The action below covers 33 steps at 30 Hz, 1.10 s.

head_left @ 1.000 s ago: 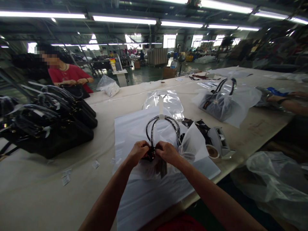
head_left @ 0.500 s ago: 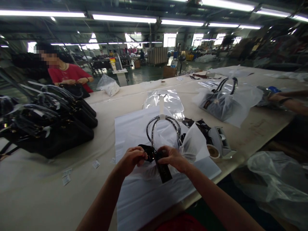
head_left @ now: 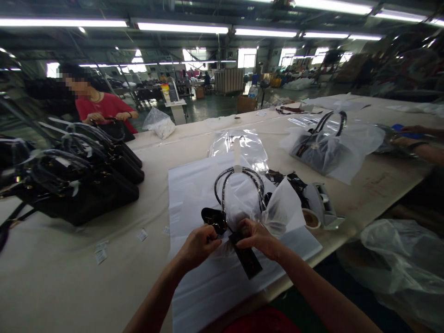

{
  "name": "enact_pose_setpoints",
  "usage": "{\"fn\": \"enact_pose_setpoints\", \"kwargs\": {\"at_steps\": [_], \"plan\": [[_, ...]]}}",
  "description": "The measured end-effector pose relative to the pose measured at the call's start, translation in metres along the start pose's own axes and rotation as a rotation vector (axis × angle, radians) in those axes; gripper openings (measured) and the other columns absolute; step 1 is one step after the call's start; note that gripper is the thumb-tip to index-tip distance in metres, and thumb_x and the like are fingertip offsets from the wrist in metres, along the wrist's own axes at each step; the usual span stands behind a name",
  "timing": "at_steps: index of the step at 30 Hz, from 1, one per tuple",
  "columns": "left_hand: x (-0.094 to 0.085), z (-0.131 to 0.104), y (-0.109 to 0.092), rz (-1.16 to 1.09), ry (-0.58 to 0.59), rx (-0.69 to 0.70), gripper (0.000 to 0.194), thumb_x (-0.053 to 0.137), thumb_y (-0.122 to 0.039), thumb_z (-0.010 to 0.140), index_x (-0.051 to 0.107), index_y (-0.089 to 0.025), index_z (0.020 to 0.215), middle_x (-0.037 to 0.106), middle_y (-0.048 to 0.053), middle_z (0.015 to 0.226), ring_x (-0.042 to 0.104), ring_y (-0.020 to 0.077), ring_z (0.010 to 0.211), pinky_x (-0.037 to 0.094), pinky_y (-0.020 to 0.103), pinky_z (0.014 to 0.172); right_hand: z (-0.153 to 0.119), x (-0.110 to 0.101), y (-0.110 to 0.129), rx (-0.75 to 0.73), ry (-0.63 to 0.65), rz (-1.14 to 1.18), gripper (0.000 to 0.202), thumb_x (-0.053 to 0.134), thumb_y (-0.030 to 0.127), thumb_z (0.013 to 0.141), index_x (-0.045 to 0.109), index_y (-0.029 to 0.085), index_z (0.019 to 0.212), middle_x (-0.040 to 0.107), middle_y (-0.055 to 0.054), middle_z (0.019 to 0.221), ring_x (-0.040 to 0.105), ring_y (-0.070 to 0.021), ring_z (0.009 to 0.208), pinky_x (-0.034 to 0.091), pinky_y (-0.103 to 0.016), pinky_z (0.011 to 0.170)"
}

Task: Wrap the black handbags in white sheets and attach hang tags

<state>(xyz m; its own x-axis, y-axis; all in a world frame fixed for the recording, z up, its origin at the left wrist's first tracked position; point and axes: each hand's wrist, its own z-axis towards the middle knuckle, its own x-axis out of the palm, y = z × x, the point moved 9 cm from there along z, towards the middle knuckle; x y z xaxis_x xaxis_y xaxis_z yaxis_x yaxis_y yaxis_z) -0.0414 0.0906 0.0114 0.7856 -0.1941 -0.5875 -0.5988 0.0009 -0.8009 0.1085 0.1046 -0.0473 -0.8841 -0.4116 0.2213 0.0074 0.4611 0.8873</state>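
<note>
In front of me stands a handbag (head_left: 243,196) wrapped in thin white paper, its two wrapped handles upright. My right hand (head_left: 256,238) pinches a black hang tag (head_left: 249,262) near its top, at the front of the bag. Closed beside it on the left, my left hand (head_left: 201,245) has its thumb and fingers pressed together; what lies between them is too small to make out. Just above those fingers is a black leather piece with metal fittings (head_left: 212,218), hanging by the handle's base. White sheets (head_left: 194,296) lie under the bag.
Several black handbags (head_left: 100,199) stand at the left. Clear plastic bags (head_left: 239,143) lie behind my bag. A tape roll (head_left: 311,218) and black tags (head_left: 294,185) sit to the right, before another wrapped handbag (head_left: 319,148). A co-worker (head_left: 104,108) handles a bag at the far left.
Both hands have come slightly lower and nearer me. The hang tag has swung down to the right, and the black leather piece shows more fully above my left fingers.
</note>
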Motion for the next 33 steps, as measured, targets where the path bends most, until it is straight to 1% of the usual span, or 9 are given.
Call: {"fn": "enact_pose_setpoints", "kwargs": {"at_steps": [5, 8, 10, 14, 18, 24, 27, 30, 33], "plan": [[0.011, -0.007, -0.004, 0.043, -0.022, 0.062, 0.019, 0.057, -0.025, 0.067, 0.043, -0.018, 0.055, 0.045, -0.002, 0.064, 0.039, 0.0107, 0.057, 0.026, 0.024, 0.053, -0.01, 0.016, -0.023, 0.131, 0.174, 0.12, 0.036, 0.077, 0.017, 0.048, 0.06, 0.014, 0.079, 0.062, 0.004, 0.067, 0.055, -0.0093, 0.059, 0.039, -0.021, 0.056], [0.016, -0.015, -0.003, -0.062, -0.009, 0.043, 0.019, 0.058, -0.027, 0.067, 0.045, -0.018, 0.056, 0.044, -0.003, 0.061, 0.039, 0.0113, 0.058, 0.027, 0.024, 0.054, -0.02, 0.034, -0.032, 0.174, 0.323, 0.277, 0.036, 0.079, 0.017, 0.049, 0.063, 0.012, 0.08, 0.062, 0.002, 0.07, 0.055, -0.0085, 0.061, 0.04, -0.021, 0.06], [0.021, -0.021, 0.003, -0.205, 0.007, -0.013, 0.02, 0.06, -0.031, 0.067, 0.047, -0.018, 0.059, 0.042, -0.003, 0.058, 0.038, 0.0112, 0.057, 0.028, 0.024, 0.053, -0.024, 0.042, -0.035, 0.164, 0.346, 0.394, 0.038, 0.08, 0.017, 0.049, 0.064, 0.011, 0.083, 0.062, 0.002, 0.069, 0.056, -0.0086, 0.06, 0.041, -0.022, 0.061], [0.041, -0.033, 0.018, -0.636, 0.062, -0.152, 0.024, 0.064, -0.037, 0.068, 0.049, -0.017, 0.066, 0.041, -0.005, 0.057, 0.036, 0.0087, 0.05, 0.028, 0.022, 0.047, -0.019, 0.044, -0.031, 0.013, 0.223, 0.576, 0.037, 0.079, 0.021, 0.053, 0.066, 0.012, 0.086, 0.066, -0.002, 0.074, 0.061, -0.0133, 0.065, 0.045, -0.026, 0.064], [0.055, -0.04, 0.021, -0.893, 0.084, -0.151, 0.027, 0.07, -0.037, 0.065, 0.055, -0.015, 0.07, 0.047, -0.003, 0.056, 0.037, 0.0076, 0.049, 0.03, 0.021, 0.047, -0.006, 0.035, -0.027, -0.051, -0.019, 0.665, 0.029, 0.08, 0.019, 0.048, 0.064, 0.015, 0.073, 0.063, 0.002, 0.062, 0.056, -0.0098, 0.053, 0.041, -0.021, 0.051], [0.053, -0.042, 0.032, -1.158, -0.053, -0.231, 0.034, 0.077, -0.037, 0.058, 0.051, -0.017, 0.067, 0.049, -0.004, 0.056, 0.039, 0.0062, 0.046, 0.029, 0.02, 0.045, 0.008, 0.031, -0.023, -0.082, -0.194, 0.689, 0.032, 0.079, 0.017, 0.042, 0.066, 0.016, 0.072, 0.065, 0.001, 0.065, 0.059, -0.0137, 0.058, 0.046, -0.025, 0.056], [0.05, -0.044, 0.034, -1.151, -0.088, -0.225, 0.036, 0.077, -0.041, 0.058, 0.053, -0.017, 0.068, 0.053, -0.002, 0.061, 0.043, 0.0069, 0.047, 0.031, 0.02, 0.045, 0.009, 0.028, -0.024, -0.104, -0.259, 0.693, 0.032, 0.079, 0.017, 0.04, 0.067, 0.016, 0.07, 0.065, 0.002, 0.064, 0.058, -0.0126, 0.058, 0.047, -0.024, 0.057], [0.048, -0.048, 0.033, -0.993, -0.074, -0.187, 0.032, 0.075, -0.04, 0.061, 0.06, -0.017, 0.077, 0.058, 0.001, 0.065, 0.05, 0.0107, 0.053, 0.036, 0.022, 0.049, 0.01, 0.026, -0.023, -0.121, -0.308, 0.696, 0.029, 0.078, 0.016, 0.04, 0.066, 0.017, 0.067, 0.064, 0.003, 0.062, 0.055, -0.0114, 0.057, 0.045, -0.023, 0.055], [0.051, -0.053, 0.03, -0.842, -0.046, -0.162, 0.039, 0.075, -0.039, 0.062, 0.065, -0.018, 0.094, 0.063, 0.008, 0.094, 0.055, 0.0131, 0.058, 0.04, 0.025, 0.051, 0.013, 0.028, -0.021, -0.137, -0.314, 0.685, 0.028, 0.078, 0.018, 0.041, 0.065, 0.018, 0.066, 0.062, 0.003, 0.062, 0.054, -0.012, 0.057, 0.044, -0.024, 0.054]]}}
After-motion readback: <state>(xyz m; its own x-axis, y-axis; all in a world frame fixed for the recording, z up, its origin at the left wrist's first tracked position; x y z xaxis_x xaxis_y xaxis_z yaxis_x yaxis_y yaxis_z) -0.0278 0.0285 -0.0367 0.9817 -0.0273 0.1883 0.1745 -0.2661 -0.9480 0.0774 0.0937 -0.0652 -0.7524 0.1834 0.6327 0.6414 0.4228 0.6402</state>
